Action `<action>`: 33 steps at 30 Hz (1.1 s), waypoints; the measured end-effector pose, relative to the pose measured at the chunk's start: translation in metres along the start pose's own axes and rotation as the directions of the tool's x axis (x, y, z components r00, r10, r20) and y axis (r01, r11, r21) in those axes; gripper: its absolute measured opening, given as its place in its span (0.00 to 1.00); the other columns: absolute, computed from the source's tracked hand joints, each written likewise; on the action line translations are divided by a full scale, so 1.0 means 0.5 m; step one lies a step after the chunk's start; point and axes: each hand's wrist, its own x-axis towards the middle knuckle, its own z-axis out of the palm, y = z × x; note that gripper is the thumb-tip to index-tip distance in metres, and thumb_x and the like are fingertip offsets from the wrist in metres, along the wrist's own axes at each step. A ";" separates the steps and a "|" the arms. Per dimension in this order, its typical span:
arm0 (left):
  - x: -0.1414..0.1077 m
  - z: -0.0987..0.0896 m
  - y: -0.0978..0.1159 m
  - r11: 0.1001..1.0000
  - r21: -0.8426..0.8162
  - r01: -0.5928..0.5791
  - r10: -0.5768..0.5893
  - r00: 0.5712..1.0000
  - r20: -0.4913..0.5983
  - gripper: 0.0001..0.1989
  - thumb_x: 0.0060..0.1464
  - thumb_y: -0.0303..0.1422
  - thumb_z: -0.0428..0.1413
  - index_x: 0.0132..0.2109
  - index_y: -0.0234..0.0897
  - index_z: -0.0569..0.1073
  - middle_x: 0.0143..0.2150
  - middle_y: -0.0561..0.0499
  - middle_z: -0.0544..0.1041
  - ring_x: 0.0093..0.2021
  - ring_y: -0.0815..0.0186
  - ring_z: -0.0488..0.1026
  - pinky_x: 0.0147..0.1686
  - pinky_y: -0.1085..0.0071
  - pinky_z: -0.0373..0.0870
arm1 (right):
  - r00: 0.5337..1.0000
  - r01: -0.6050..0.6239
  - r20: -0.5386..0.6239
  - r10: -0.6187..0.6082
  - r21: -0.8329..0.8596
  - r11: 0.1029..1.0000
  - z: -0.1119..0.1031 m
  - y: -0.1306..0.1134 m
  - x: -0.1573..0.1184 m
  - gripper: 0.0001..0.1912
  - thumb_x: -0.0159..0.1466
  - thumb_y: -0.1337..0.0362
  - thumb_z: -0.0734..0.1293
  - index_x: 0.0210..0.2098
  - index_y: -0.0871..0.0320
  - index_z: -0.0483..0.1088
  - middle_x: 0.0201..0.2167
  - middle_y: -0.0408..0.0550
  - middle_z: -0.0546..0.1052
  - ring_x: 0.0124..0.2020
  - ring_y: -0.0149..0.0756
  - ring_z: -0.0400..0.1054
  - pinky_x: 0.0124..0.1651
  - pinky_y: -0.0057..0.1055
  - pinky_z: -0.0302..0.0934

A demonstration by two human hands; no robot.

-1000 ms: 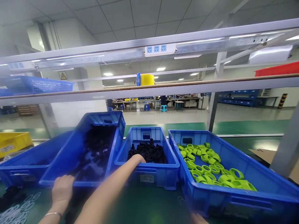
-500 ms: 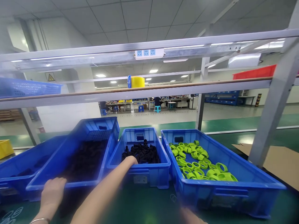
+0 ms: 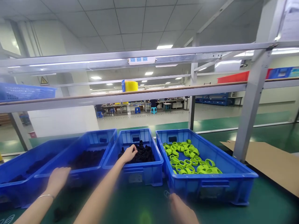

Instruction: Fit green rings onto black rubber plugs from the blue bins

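We see the left hand (image 3: 129,153) reaching into the middle bin (image 3: 140,174), fingers curled down onto the heap of black parts (image 3: 144,154), though we cannot tell whether they grip one. The right hand (image 3: 184,209) hovers low over the green surface (image 3: 144,202) just before the bin of green rings (image 3: 187,160); it is blurred, so its fingers are unreadable. A third hand with a bracelet (image 3: 57,179) rests at the rim of the left bin (image 3: 93,169).
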 end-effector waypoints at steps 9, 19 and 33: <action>-0.229 0.027 0.060 0.339 -0.915 0.218 -0.169 0.971 0.169 0.21 0.47 0.48 0.65 0.34 0.40 0.64 0.38 0.53 0.68 0.50 0.59 0.74 0.52 0.61 0.73 | 0.998 0.049 0.030 -0.054 0.156 0.987 -0.016 -0.030 0.000 0.10 0.68 0.64 0.58 0.30 0.51 0.64 0.23 0.36 0.73 0.19 0.30 0.69 0.22 0.26 0.52; -0.484 0.150 -0.010 0.434 -0.829 0.354 -0.287 0.926 0.245 0.28 0.40 0.54 0.67 0.40 0.40 0.69 0.29 0.50 0.73 0.24 0.70 0.69 0.23 0.73 0.67 | 0.975 0.074 0.132 -0.181 0.576 0.814 -0.056 -0.109 -0.014 0.16 0.71 0.51 0.59 0.34 0.53 0.68 0.29 0.39 0.70 0.27 0.30 0.64 0.32 0.27 0.58; -0.521 0.133 0.001 0.490 -0.795 0.357 -0.178 0.934 0.310 0.21 0.48 0.35 0.66 0.49 0.39 0.73 0.34 0.50 0.75 0.31 0.68 0.74 0.35 0.71 0.72 | 0.899 -0.047 0.328 -0.292 0.733 0.679 -0.046 -0.178 -0.044 0.16 0.71 0.52 0.59 0.34 0.54 0.69 0.29 0.39 0.71 0.31 0.32 0.64 0.34 0.27 0.56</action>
